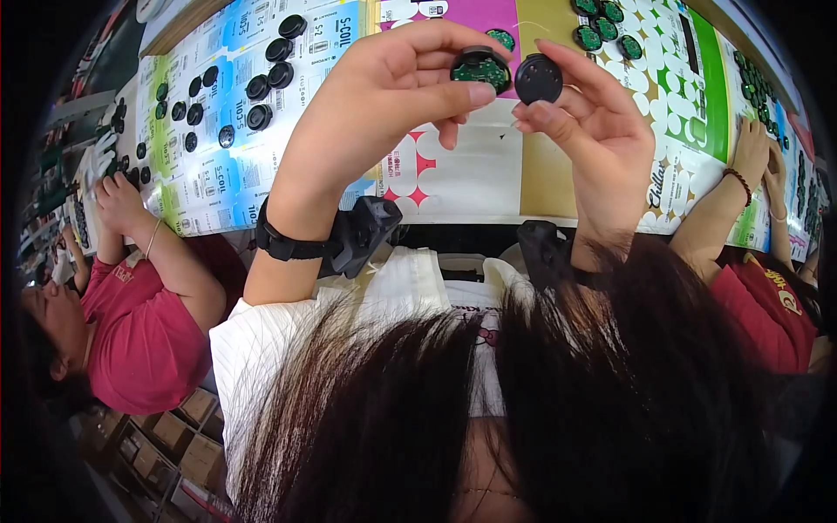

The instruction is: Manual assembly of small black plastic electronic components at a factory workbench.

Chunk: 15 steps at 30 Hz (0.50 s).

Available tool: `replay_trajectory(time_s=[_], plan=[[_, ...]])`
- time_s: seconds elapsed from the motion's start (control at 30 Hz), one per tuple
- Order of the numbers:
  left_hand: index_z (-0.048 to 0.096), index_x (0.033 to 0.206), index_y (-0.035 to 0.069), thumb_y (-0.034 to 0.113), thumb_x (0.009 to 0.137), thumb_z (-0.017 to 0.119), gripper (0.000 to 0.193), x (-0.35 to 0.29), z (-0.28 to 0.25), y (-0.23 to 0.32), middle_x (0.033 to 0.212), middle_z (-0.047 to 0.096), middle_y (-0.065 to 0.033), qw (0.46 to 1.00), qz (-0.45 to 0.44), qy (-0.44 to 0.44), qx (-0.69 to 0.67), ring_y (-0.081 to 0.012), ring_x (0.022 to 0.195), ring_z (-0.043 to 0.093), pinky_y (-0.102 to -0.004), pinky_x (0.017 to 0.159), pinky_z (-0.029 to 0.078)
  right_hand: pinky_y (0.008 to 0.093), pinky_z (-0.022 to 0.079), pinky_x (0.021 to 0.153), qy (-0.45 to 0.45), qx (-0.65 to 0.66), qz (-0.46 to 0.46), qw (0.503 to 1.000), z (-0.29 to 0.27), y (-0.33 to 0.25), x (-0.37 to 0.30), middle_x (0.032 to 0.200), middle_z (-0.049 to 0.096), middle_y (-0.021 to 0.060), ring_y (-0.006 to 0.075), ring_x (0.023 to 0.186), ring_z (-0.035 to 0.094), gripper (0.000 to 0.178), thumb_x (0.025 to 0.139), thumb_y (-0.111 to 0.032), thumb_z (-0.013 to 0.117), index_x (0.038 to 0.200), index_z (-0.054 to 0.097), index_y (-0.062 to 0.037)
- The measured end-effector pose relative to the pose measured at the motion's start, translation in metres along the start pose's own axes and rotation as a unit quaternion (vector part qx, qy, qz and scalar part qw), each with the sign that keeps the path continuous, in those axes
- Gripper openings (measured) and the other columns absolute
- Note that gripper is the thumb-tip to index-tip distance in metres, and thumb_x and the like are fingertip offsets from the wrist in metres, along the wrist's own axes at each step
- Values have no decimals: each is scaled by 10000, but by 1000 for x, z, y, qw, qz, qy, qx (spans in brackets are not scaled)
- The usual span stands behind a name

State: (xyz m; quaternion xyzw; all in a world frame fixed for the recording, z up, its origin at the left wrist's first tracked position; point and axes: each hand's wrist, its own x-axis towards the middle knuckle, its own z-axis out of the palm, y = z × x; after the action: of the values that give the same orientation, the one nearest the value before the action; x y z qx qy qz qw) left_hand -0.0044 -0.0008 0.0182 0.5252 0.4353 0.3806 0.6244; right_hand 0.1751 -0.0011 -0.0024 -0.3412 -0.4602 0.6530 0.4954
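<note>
My left hand [370,91] is closed on a round black housing with a green circuit board [479,73] showing in it, pinched between thumb and fingers above the work table [475,166]. Close beside it, a round black disc [538,79] with small holes in its face is held at its edge by my right hand [606,122]. A narrow gap separates the two parts. Behind my left fingertips lies another round green circuit board [501,37] on the table.
Several black round parts [280,75] lie on the table at left. Several green round boards [602,24] sit at the far right. Co-workers in red shirts sit on both sides, one with a hand [122,205] at left, another with a forearm [719,196] at right.
</note>
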Motion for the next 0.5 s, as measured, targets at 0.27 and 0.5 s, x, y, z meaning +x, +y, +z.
replay_trajectory(time_s=[0.27,0.5], plan=[[513,1090,-42,160,869,454,305,-2,14,4,784,551,-61,995,-5,1,-100,-86,585,479,-207,512,435,259,497,754,27,-13,2,1000,0,-11,-5,937,591,147,183,846,594,425,707,108,601,1116,488,72],[588,976,-18,122,859,503,201,-11,5,-2,711,584,-38,993,13,58,-104,-80,538,535,-206,489,457,254,497,743,0,-54,-20,998,9,-1,-4,934,585,121,180,827,598,412,709,111,592,1108,499,70]])
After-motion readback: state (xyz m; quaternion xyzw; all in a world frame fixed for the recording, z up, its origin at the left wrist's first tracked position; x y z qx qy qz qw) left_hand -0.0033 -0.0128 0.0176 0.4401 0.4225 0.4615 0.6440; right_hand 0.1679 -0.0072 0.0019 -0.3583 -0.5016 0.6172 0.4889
